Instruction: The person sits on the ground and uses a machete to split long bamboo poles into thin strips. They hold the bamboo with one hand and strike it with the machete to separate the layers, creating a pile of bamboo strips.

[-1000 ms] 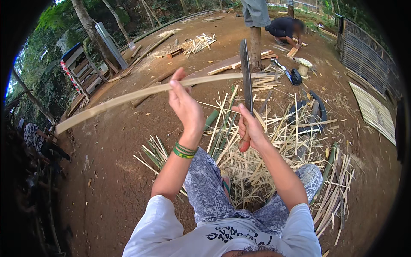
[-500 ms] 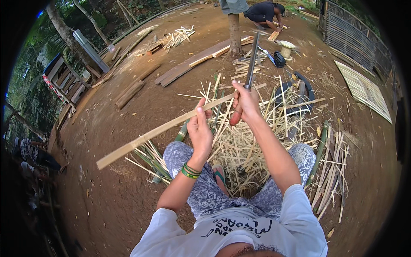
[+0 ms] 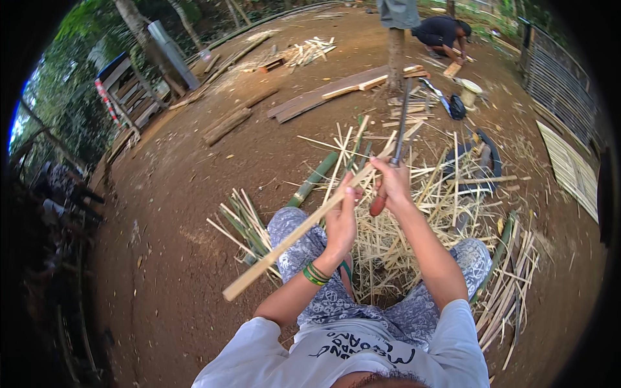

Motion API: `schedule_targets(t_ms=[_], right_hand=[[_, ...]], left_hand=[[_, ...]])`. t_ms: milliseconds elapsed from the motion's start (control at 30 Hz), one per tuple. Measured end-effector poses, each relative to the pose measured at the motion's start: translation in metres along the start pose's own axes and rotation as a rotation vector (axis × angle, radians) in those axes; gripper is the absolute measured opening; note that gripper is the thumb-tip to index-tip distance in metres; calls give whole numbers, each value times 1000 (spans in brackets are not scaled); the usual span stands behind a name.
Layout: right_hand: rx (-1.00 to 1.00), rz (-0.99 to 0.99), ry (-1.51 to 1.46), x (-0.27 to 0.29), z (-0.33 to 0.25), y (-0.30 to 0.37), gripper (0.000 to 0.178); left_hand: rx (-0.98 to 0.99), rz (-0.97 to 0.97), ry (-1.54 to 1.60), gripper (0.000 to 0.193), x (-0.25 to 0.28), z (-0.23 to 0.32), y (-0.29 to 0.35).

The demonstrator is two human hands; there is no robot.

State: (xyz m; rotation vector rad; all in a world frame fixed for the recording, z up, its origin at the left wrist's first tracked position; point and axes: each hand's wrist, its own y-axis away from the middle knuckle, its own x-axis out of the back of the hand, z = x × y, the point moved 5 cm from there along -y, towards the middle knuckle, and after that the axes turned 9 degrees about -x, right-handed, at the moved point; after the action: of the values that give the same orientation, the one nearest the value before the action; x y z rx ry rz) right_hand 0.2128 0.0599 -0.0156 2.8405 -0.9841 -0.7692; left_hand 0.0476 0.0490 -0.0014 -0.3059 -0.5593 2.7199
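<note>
My left hand (image 3: 341, 220) grips a long pale bamboo strip (image 3: 284, 244) that slants from lower left up toward my right hand. Green bands circle my left wrist. My right hand (image 3: 390, 184) holds a long knife (image 3: 399, 132) by its reddish handle, blade pointing up and away, its edge meeting the strip's upper end. Both hands sit close together above my knees in patterned trousers. A heap of bamboo shavings and thin slats (image 3: 414, 213) lies under and beyond them.
Green bamboo splits (image 3: 242, 223) lie on the dirt at left, more slats (image 3: 511, 284) at right. Planks (image 3: 323, 96), a post (image 3: 394, 58), a crouching person (image 3: 443, 32), a small bucket (image 3: 469, 92) and a woven panel (image 3: 569, 168) stand farther off.
Both hands have drawn in and down toward my lap. The strip has slid back through my left hand, so less of it reaches out to the left. The knife stays against it.
</note>
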Motion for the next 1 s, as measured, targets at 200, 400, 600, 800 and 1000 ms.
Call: schedule_targets(t_ms=[200,400,600,800,1000], right_hand=[[108,-33,94,16,-22,-24,15],[177,-100,146,12,-36,-49,15],[222,-104,103,-8,-39,-49,12],[306,-113,124,-14,-41,-50,14],[391,-104,279,-3,-56,-50,25]], left_hand=[[263,-358,345,55,35,0,19],[547,-555,615,70,55,30,65],[529,-516,438,73,51,14,91],[555,-485,514,61,35,21,95],[601,-382,602,51,31,24,90]])
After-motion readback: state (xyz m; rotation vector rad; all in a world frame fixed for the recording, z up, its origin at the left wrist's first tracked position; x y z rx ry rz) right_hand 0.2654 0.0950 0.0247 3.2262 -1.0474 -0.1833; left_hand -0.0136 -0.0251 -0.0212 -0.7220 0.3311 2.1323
